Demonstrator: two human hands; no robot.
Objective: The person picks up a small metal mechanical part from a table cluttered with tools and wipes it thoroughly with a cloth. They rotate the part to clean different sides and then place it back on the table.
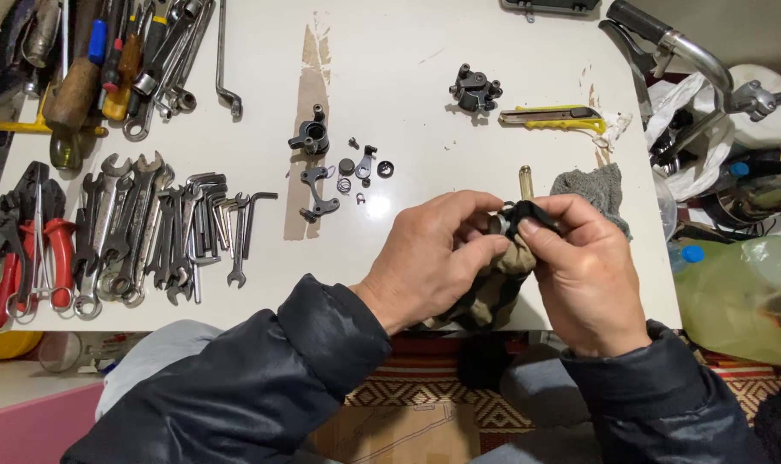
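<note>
Gripping a small black metal part [528, 215] at centre-right of the frame, the right hand [584, 275] pinches it tight while the left hand [437, 258] presses a khaki rag [493, 288] against it, above the white table's [407, 51] near edge; wrenches [132, 228] lie left.

Matt white table [390, 51] — shiny steel wrenches [141, 228]

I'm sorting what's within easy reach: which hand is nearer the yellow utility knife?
Right. The right hand lies below the yellow utility knife, near the grey rag; the left hand sits farther left, toward the table's middle.
</note>
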